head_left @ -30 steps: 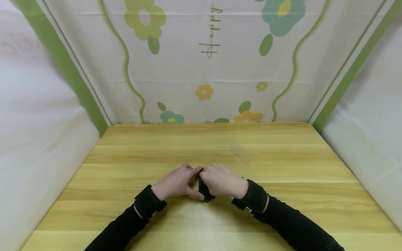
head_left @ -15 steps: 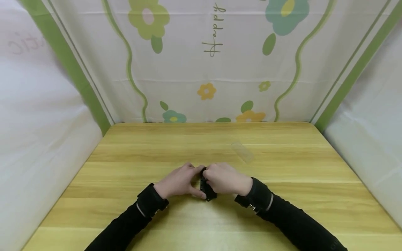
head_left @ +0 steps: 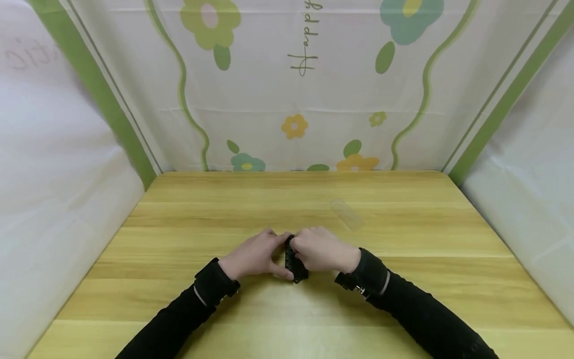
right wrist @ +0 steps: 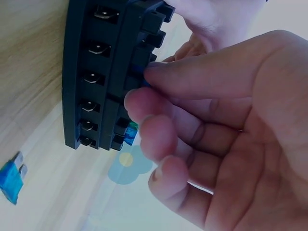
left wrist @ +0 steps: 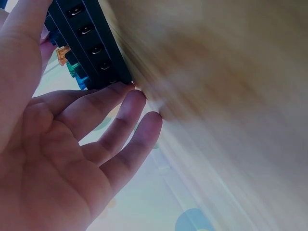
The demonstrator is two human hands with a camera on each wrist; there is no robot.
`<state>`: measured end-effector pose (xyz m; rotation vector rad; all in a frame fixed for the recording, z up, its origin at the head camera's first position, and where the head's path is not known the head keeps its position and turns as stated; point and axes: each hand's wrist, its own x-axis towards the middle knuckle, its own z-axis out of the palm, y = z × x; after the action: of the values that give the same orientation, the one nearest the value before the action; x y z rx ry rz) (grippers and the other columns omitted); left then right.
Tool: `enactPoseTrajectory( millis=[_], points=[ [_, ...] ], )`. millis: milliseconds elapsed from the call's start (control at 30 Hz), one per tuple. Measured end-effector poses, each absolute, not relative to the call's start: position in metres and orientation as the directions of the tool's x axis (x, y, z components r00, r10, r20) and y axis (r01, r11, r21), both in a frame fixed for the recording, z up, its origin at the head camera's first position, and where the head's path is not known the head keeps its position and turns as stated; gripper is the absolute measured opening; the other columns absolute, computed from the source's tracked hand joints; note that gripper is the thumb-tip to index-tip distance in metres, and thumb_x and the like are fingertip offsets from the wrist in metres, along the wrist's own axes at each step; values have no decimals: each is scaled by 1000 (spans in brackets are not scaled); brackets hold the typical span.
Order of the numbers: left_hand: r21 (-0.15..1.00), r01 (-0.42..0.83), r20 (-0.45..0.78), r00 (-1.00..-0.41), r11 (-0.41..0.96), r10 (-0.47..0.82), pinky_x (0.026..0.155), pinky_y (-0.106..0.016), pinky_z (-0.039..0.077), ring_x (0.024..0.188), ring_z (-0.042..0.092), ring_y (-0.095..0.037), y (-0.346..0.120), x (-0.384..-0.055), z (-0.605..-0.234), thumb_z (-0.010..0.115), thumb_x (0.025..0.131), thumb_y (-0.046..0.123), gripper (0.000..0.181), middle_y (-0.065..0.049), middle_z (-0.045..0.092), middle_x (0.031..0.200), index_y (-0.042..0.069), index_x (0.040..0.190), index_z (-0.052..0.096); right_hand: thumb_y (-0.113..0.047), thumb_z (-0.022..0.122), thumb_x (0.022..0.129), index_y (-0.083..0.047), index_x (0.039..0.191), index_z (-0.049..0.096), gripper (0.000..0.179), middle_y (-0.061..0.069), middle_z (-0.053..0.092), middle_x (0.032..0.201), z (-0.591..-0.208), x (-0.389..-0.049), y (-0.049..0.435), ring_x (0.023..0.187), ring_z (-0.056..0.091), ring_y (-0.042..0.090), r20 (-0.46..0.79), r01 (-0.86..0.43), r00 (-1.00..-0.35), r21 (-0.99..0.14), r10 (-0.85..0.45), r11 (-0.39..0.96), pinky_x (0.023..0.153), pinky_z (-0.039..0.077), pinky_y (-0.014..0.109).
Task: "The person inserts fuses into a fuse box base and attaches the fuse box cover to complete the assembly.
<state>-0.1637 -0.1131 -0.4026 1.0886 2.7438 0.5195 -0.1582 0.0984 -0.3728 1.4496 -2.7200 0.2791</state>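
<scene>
A black fuse box with a row of metal terminals along its side stands on the table between both hands. My left hand holds it at its two ends, thumb at the near end and fingers at the far end. Orange, green and blue blade fuses show in its top in the left wrist view. My right hand is over the top with fingers curled. In the right wrist view its thumb and index finger pinch a blue fuse at the box, mostly hidden by the fingertips.
A loose blue blade fuse lies on the table near the box in the right wrist view. Farther back on the wooden table is a clear plastic cover. Flower-printed cloth hangs behind the table.
My left hand keeps its hold on the fuse box. My right hand has shifted slightly on top, so a little more of the box shows. The head view has moved a little.
</scene>
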Motion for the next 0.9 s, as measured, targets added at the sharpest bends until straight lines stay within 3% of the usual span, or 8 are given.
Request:
enactPoseTrajectory(
  millis=[233,467,900],
  points=[
    [363,642,-2,-724,675,690,83,-35,46,103,53,-21,-114,-163,-401,75,73,66,97,-10,59,117,14,149,45,0,60,87,-20,63,40,37,-9,25,60,-374,-160,97,52,23,6,140,-825,-563,-147,-814,545,48,22,22],
    [370,652,9,-715,662,699,82,-34,46,103,53,-21,-114,-163,-402,76,73,64,95,-8,61,116,13,148,46,0,60,84,-21,64,36,38,-8,21,58,-381,-160,96,51,18,6,204,-857,-516,-116,-832,502,49,19,22],
    [383,648,7,-715,659,699,81,-35,46,103,53,-20,-114,-163,-402,74,72,67,95,-7,62,116,15,147,47,-5,62,89,-21,63,41,37,-7,31,59,-379,-162,99,51,27,7,184,-849,-527,-79,-830,522,49,23,23]
  ],
)
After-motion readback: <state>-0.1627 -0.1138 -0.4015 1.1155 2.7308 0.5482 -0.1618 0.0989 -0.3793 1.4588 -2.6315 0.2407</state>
